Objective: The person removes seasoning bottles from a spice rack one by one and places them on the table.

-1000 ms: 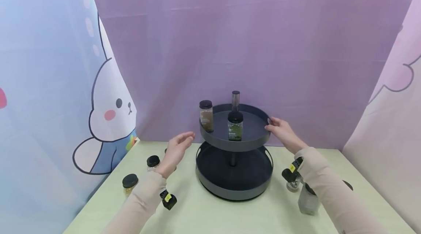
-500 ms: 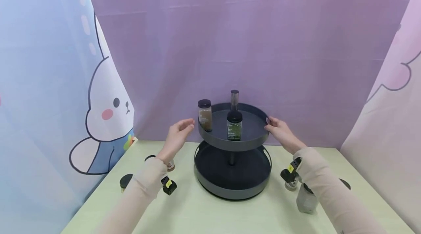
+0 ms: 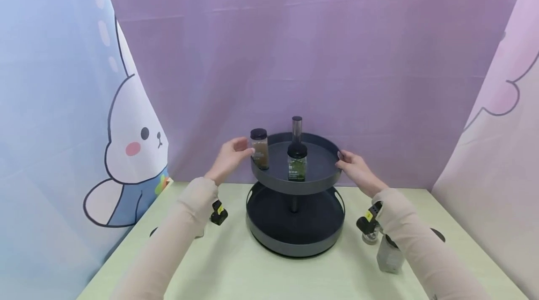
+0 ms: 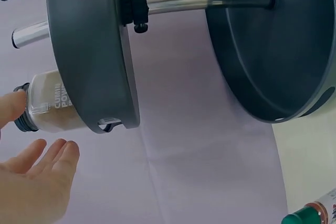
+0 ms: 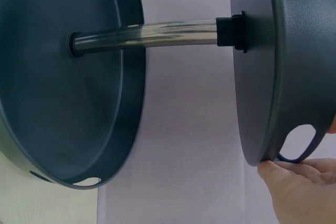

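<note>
A two-tier dark grey round rack (image 3: 294, 188) stands on the table in the head view. My right hand (image 3: 359, 169) grips the rim of its upper tray at the right, the thumb low on the edge beside a handle slot (image 5: 298, 142). On the upper tray's left side stands a spice jar of brown powder (image 3: 261, 154) with a black lid. My left hand (image 3: 229, 157) is beside it, fingers spread; in the left wrist view the thumb (image 4: 11, 107) overlaps the jar's lid and the other fingers are apart from its side. A jar of green flakes (image 3: 297, 169) stands at the tray's front.
The rack's metal post (image 3: 296, 129) rises behind the green jar. Right of the rack stand a small glass jar (image 3: 370, 237) and a grey jar (image 3: 389, 255), partly behind the right forearm. A green-capped bottle (image 4: 304, 214) shows in the left wrist view. A purple curtain (image 3: 294, 56) hangs behind.
My left hand has moved up and right, closer to the jar of brown powder. My right hand stays on the upper tray's rim. The head view has shifted slightly.
</note>
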Available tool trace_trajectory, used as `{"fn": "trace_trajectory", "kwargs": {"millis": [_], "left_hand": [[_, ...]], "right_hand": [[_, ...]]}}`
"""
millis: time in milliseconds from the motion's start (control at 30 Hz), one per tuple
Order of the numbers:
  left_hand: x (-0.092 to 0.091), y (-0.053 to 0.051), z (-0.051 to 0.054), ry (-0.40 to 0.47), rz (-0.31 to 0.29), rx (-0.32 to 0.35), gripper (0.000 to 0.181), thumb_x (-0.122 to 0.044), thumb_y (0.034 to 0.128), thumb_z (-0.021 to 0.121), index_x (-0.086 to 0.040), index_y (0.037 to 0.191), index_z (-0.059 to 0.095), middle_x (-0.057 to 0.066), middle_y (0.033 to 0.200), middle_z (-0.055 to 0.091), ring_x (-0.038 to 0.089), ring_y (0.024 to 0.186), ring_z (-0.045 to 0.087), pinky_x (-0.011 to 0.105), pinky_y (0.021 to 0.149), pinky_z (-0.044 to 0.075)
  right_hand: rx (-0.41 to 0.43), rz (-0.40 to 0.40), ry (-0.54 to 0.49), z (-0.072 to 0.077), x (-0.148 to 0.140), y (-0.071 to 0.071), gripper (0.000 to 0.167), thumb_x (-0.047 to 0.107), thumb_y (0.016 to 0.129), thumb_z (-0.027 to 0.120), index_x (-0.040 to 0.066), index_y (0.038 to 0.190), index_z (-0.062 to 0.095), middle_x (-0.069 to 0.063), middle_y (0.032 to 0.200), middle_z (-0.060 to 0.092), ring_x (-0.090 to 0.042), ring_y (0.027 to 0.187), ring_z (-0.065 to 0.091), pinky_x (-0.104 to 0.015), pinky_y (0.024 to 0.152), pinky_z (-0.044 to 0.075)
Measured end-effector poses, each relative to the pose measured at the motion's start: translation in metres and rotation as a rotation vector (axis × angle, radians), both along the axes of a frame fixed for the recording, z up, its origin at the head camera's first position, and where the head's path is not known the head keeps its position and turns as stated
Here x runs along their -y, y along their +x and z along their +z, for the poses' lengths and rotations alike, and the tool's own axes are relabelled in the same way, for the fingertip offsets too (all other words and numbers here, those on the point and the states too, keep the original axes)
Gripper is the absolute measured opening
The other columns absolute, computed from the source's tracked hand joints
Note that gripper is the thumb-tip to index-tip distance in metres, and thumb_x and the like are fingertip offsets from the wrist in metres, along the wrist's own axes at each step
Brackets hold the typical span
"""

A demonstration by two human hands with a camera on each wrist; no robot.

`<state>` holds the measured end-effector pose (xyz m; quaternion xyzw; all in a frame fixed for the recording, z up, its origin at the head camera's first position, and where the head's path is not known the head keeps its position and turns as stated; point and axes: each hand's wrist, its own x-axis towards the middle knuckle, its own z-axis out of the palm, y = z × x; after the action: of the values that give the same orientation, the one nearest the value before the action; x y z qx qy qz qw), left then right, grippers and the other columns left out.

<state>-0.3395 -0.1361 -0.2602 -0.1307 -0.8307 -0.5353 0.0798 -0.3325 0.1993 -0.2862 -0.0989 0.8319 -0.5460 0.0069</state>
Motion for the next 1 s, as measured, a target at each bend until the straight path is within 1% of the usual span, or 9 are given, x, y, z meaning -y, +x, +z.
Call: {"fn": "trace_trajectory", "kwargs": {"millis": [67, 200, 300, 367, 467, 600, 700, 867, 1000], "left_hand": [[-0.004, -0.001, 0.001, 0.012, 0.036, -0.029, 0.057, -0.025, 0.0895, 0.057, -0.006, 0.139, 0.037, 0.012, 0.142, 0.041, 0.026, 0.129, 0.040, 0.039, 0.106, 0.036], [-0.013, 0.002, 0.004, 0.028, 0.108, -0.127, 0.057, -0.025, 0.0880, 0.059, -0.009, 0.138, 0.039, 0.009, 0.143, 0.040, 0.022, 0.131, 0.039, 0.035, 0.106, 0.037], [-0.018, 0.005, 0.009, 0.018, 0.109, -0.146, 0.059, -0.027, 0.0873, 0.060, -0.012, 0.140, 0.037, 0.006, 0.145, 0.037, 0.022, 0.132, 0.037, 0.034, 0.106, 0.036], [-0.020, 0.003, 0.011, 0.015, 0.092, -0.131, 0.062, -0.028, 0.0873, 0.060, -0.013, 0.142, 0.033, 0.006, 0.147, 0.033, 0.023, 0.133, 0.035, 0.035, 0.107, 0.036], [-0.019, -0.003, 0.013, 0.011, 0.075, -0.078, 0.069, -0.027, 0.0860, 0.061, -0.011, 0.144, 0.028, 0.007, 0.149, 0.029, 0.025, 0.135, 0.032, 0.035, 0.108, 0.033], [-0.016, -0.011, 0.009, -0.008, 0.037, -0.005, 0.076, -0.027, 0.0845, 0.064, -0.008, 0.145, 0.023, 0.010, 0.150, 0.026, 0.023, 0.137, 0.028, 0.035, 0.110, 0.030], [-0.015, -0.015, 0.005, -0.030, 0.012, 0.035, 0.078, -0.028, 0.0844, 0.065, -0.007, 0.146, 0.021, 0.011, 0.149, 0.028, 0.025, 0.136, 0.029, 0.037, 0.110, 0.031], [-0.017, -0.019, 0.002, -0.062, -0.006, 0.031, 0.076, -0.024, 0.0838, 0.066, -0.004, 0.144, 0.024, 0.015, 0.141, 0.040, 0.028, 0.129, 0.039, 0.041, 0.105, 0.038], [-0.019, -0.021, 0.001, -0.055, -0.020, 0.012, 0.071, -0.016, 0.0831, 0.066, -0.003, 0.142, 0.029, 0.016, 0.131, 0.050, 0.028, 0.121, 0.047, 0.041, 0.099, 0.043]], "right_hand": [[0.001, -0.004, 0.002, 0.000, 0.000, 0.001, 0.062, 0.008, 0.094, 0.037, -0.006, 0.144, 0.003, -0.021, 0.151, 0.012, -0.032, 0.139, 0.011, -0.045, 0.113, 0.020], [0.002, -0.004, 0.007, 0.001, 0.001, 0.002, 0.061, 0.008, 0.094, 0.037, -0.006, 0.144, 0.004, -0.021, 0.150, 0.013, -0.032, 0.139, 0.011, -0.045, 0.113, 0.019], [0.004, -0.004, 0.010, 0.001, 0.001, 0.002, 0.061, 0.008, 0.094, 0.037, -0.006, 0.144, 0.003, -0.021, 0.150, 0.012, -0.032, 0.139, 0.011, -0.046, 0.113, 0.019], [0.006, -0.009, 0.008, 0.002, 0.002, 0.002, 0.062, 0.008, 0.094, 0.037, -0.006, 0.144, 0.003, -0.021, 0.150, 0.013, -0.032, 0.140, 0.011, -0.045, 0.113, 0.019], [0.008, -0.015, 0.001, 0.002, 0.002, 0.003, 0.062, 0.008, 0.094, 0.037, -0.006, 0.144, 0.003, -0.021, 0.150, 0.013, -0.032, 0.139, 0.011, -0.045, 0.113, 0.018], [0.008, -0.019, 0.001, 0.002, 0.003, 0.003, 0.062, 0.007, 0.093, 0.037, -0.007, 0.144, 0.004, -0.022, 0.150, 0.013, -0.032, 0.139, 0.012, -0.045, 0.113, 0.018], [0.011, -0.023, 0.001, 0.002, 0.003, 0.003, 0.062, 0.007, 0.093, 0.037, -0.006, 0.144, 0.004, -0.021, 0.150, 0.013, -0.032, 0.139, 0.012, -0.044, 0.113, 0.018], [0.012, -0.023, -0.006, 0.001, 0.003, 0.002, 0.062, 0.007, 0.093, 0.037, -0.007, 0.144, 0.004, -0.022, 0.150, 0.013, -0.031, 0.139, 0.012, -0.044, 0.113, 0.018], [0.002, -0.020, -0.012, 0.001, 0.003, 0.002, 0.062, 0.006, 0.093, 0.037, -0.007, 0.144, 0.004, -0.022, 0.150, 0.013, -0.031, 0.139, 0.012, -0.043, 0.113, 0.018]]}}
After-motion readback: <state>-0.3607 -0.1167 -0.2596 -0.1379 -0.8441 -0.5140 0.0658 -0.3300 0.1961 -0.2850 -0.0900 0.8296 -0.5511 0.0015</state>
